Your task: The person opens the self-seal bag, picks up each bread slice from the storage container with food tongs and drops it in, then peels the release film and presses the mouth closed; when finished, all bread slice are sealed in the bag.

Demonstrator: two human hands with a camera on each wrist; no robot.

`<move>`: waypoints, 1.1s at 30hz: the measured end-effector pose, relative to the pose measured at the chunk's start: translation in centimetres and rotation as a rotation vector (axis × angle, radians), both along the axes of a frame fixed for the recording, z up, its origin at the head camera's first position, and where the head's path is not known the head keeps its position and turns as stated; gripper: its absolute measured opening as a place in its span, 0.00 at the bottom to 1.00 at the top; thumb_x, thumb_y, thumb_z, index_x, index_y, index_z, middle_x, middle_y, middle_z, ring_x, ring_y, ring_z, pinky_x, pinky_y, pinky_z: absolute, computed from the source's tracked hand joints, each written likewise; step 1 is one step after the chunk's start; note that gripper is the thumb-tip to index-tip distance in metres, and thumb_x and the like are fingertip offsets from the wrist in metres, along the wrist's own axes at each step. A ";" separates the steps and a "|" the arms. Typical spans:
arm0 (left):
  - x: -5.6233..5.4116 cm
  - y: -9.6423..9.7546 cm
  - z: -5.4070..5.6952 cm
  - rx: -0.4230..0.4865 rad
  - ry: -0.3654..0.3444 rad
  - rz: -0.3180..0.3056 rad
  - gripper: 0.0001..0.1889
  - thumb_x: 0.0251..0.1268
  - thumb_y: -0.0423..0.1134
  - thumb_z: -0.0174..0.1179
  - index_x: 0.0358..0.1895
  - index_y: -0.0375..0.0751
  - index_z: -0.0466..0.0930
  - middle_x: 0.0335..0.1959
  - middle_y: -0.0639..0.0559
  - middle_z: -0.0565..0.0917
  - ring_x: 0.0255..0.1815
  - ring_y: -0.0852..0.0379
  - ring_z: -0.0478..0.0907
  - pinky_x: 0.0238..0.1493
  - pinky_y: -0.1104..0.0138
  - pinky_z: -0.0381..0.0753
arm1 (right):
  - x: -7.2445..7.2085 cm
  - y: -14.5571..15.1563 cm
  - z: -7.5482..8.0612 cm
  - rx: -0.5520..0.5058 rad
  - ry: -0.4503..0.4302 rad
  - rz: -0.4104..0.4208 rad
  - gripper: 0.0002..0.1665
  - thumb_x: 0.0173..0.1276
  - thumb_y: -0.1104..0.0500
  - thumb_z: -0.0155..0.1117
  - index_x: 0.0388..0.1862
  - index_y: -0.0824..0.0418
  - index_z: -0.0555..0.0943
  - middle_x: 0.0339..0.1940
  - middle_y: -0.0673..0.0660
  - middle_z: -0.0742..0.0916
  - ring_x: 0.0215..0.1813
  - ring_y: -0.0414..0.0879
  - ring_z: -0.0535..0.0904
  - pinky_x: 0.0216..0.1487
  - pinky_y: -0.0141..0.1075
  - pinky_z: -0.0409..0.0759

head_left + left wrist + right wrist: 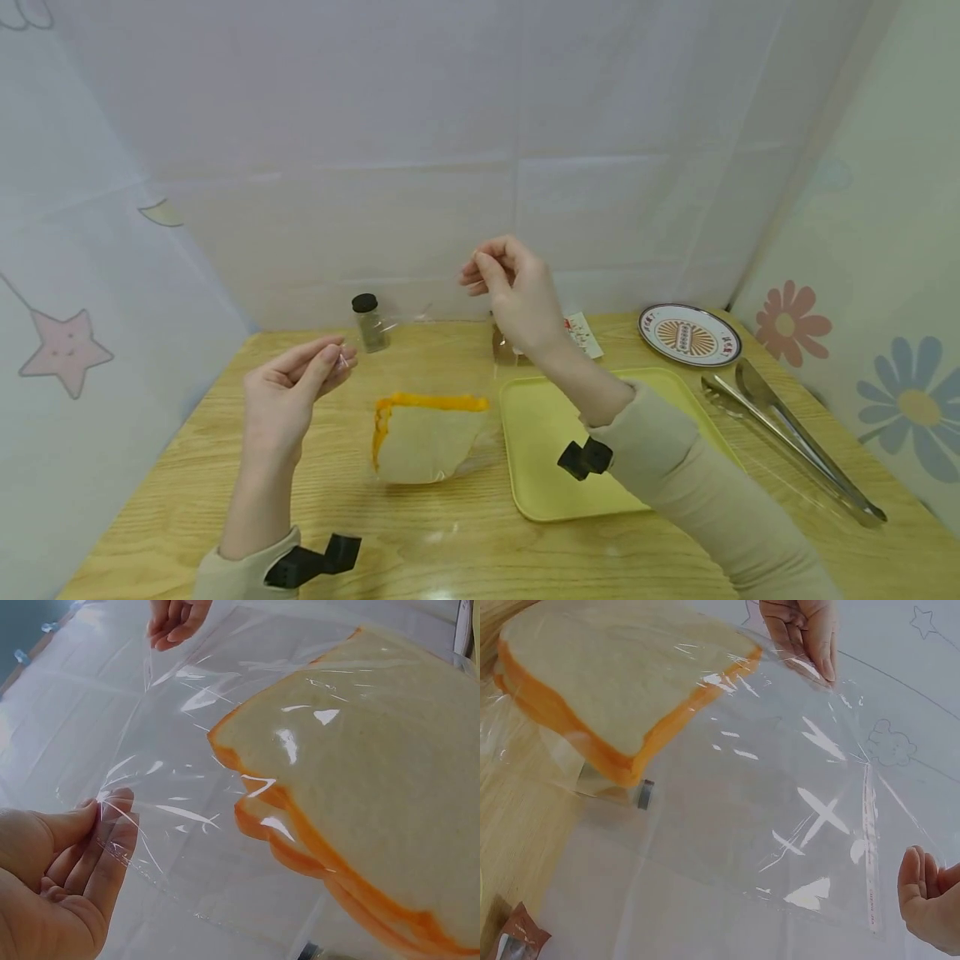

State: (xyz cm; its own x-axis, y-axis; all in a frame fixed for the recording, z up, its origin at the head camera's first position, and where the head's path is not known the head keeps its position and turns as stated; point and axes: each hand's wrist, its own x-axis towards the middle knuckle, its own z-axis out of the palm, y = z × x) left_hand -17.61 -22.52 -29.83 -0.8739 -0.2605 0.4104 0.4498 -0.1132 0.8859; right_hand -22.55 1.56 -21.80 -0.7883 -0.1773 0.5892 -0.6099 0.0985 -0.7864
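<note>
Stacked slices of bread (427, 442) with orange crust sit inside a clear plastic bag (810, 817), held up above the table. My left hand (288, 392) pinches one corner of the bag's upper end between thumb and fingers. Higher and to the right, my right hand (517, 287) pinches the other corner, so the film stretches between both hands. In the left wrist view, the bread (360, 780) hangs well away from the fingertips, toward the bag's far end. A printed strip runs along the bag's edge near the right hand in the right wrist view.
A yellow tray (540, 492) lies right of the bread, partly under the right forearm. Metal tongs (795, 442) and a printed plate (690, 333) are farther right. At the back stand a black-capped jar (370, 325) and a brown packet (521, 934).
</note>
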 end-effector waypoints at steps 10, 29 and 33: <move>0.0 -0.1 -0.1 0.000 -0.009 0.006 0.11 0.62 0.28 0.58 0.44 0.22 0.80 0.29 0.52 0.88 0.32 0.58 0.87 0.39 0.68 0.84 | 0.0 1.0 0.7 -0.136 -0.111 0.063 0.08 0.74 0.66 0.48 0.42 0.72 0.72 0.39 0.66 0.82 0.38 0.46 0.82 0.47 0.36 0.84; -0.1 -0.1 0.1 0.007 -0.018 0.003 0.08 0.62 0.29 0.59 0.41 0.29 0.84 0.30 0.52 0.89 0.32 0.59 0.87 0.40 0.67 0.84 | -0.9 4.3 1.6 -0.449 -0.201 0.141 0.07 0.75 0.67 0.43 0.36 0.64 0.70 0.32 0.53 0.80 0.37 0.44 0.79 0.48 0.34 0.84; 0.0 0.0 0.1 0.003 -0.025 -0.010 0.07 0.62 0.30 0.59 0.40 0.34 0.85 0.30 0.52 0.89 0.32 0.59 0.87 0.40 0.67 0.84 | -1.0 5.8 1.9 -0.484 -0.170 0.144 0.08 0.74 0.67 0.44 0.35 0.63 0.71 0.31 0.54 0.80 0.37 0.44 0.78 0.47 0.33 0.84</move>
State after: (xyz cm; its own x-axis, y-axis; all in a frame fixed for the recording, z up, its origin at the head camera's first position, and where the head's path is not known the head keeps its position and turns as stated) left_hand -17.65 -22.54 -29.74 -0.8864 -0.2532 0.3877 0.4265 -0.1204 0.8964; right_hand -23.55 7.36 -19.91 -0.8675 -0.0302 0.4966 -0.4507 -0.3749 -0.8102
